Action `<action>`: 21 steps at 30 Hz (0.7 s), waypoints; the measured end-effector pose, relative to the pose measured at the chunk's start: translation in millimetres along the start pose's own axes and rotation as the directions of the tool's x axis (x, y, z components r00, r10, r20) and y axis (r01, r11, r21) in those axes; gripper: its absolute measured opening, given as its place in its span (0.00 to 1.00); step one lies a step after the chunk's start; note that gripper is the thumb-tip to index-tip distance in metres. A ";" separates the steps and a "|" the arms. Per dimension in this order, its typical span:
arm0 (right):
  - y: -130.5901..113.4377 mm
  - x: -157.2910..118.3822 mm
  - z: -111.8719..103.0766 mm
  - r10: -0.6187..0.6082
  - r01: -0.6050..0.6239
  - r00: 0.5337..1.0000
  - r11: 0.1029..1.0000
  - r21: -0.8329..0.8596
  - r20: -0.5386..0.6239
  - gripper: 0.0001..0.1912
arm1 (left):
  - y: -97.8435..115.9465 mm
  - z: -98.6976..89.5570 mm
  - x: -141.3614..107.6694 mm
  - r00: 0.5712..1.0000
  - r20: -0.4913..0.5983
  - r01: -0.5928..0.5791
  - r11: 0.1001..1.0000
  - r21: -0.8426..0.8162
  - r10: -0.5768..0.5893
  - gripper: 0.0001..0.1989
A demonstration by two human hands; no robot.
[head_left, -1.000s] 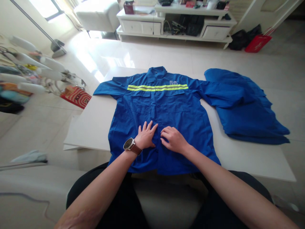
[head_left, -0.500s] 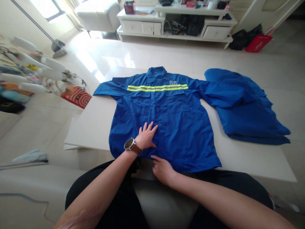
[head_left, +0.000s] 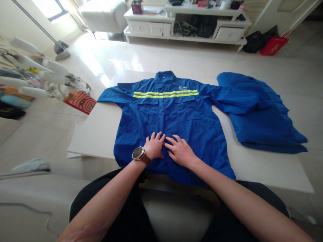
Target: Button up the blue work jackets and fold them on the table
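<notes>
Beneath the left hand point(head_left: 153, 147) and the right hand point(head_left: 181, 153), a blue jacket point(head_left: 166, 117) lies front side up on a white table point(head_left: 85, 134), its hem nearest the person. The left hand is spread flat, palm down, fingers fanned on the cloth; a round watch point(head_left: 138, 153) with a brown strap sits just behind it at the wrist. Close beside it, the right hand is also palm down, its fingers parted and slightly bent over the front placket, gripping nothing that shows. Whether the hands touch is hard to tell. Just ahead of their fingertips is a button point(head_left: 168, 133); farther ahead come two chest pockets, a yellow-and-grey reflective stripe point(head_left: 165, 94) and the collar point(head_left: 164, 79). Well to the right of the right hand sits a pile of blue cloth point(head_left: 262, 124), which one jacket sleeve point(head_left: 232, 97) reaches. Far ahead of both hands stands a white cabinet point(head_left: 148, 28).
</notes>
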State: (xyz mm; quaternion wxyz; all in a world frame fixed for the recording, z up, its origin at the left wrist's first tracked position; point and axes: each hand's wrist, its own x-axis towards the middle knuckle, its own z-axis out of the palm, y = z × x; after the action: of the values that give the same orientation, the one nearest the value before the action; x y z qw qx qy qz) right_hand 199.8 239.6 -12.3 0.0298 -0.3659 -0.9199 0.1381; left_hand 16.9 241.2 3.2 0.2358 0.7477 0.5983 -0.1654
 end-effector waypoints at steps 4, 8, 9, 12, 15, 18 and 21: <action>6.2 0.8 2.5 0.078 -0.077 0.996 0.996 -0.035 0.037 0.16 | 5.3 -2.5 -4.5 0.999 -0.036 -0.006 1.000 0.023 0.007 0.49; 2.8 2.9 0.0 0.128 -0.126 0.990 0.991 -0.045 0.057 0.14 | 10.8 -4.0 -8.1 0.999 -0.055 0.001 1.000 0.009 -0.001 0.37; 2.5 3.4 -0.7 0.141 -0.138 0.988 0.989 -0.045 0.063 0.13 | 11.5 -4.5 -8.1 0.998 -0.060 0.006 1.000 -0.001 -0.006 0.33; 3.7 4.2 -1.7 0.167 -0.163 0.983 0.985 -0.052 0.080 0.11 | 11.4 -6.4 -6.5 0.994 -0.105 0.013 1.000 -0.018 -0.015 0.25; 6.7 3.9 -0.9 0.179 -0.175 0.980 0.983 -0.047 0.084 0.11 | 9.2 -8.3 -3.4 0.983 -0.183 0.000 1.000 -0.011 -0.002 0.20; 10.1 3.2 1.0 0.194 -0.195 0.979 0.980 0.023 0.064 0.12 | 7.3 -8.8 -0.5 0.974 -0.228 0.001 1.000 -0.023 -0.007 0.17; 11.8 3.1 2.6 0.207 -0.206 0.978 0.967 0.153 0.011 0.12 | 7.3 -8.0 1.4 0.969 -0.248 0.007 0.999 -0.043 -0.017 0.16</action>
State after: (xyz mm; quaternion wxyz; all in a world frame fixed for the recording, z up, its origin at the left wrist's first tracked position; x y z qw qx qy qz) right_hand 205.0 249.3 -18.2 0.0455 -0.4565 -0.8635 0.2097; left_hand 24.1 245.5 10.2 0.1737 0.7538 0.6310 -0.0591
